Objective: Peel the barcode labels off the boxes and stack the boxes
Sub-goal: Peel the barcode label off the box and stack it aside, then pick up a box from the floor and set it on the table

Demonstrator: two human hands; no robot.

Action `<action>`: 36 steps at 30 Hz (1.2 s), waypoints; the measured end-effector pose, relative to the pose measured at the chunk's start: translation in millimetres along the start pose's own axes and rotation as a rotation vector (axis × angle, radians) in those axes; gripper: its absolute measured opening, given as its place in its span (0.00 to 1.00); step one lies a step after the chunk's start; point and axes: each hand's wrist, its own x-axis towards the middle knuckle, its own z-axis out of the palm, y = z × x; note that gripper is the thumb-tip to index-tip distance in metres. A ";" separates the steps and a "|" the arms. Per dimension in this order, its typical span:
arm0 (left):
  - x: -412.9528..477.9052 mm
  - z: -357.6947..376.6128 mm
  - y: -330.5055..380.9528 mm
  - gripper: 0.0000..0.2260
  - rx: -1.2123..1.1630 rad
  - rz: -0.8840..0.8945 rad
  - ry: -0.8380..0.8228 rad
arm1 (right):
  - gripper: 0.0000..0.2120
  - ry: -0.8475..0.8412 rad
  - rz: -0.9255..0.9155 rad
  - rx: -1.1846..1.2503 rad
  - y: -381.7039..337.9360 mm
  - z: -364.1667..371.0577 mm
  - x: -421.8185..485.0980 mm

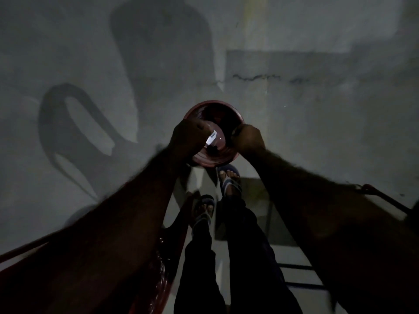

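1 red round box (215, 160) | L hand (189, 138) grips it | R hand (248, 138) grips rim | white label (212, 137) btwn hands

Left hand (189, 137) curled, gripping; right hand (247, 137) likewise.

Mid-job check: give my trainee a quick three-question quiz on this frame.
1. True or false: the white barcode label lies on the floor.
2. How many hands grip the red round container? A none, B one, C two.
3. Fill in: the label sits nearer the ___ hand.

Key:
1. False; it is on the container.
2. C; the left hand and the right hand hold opposite sides.
3. left
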 end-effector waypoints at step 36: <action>-564.3 247.7 167.7 0.55 0.680 1.239 -0.777 | 0.27 1.302 0.797 0.954 348.4 -72.3 -763.1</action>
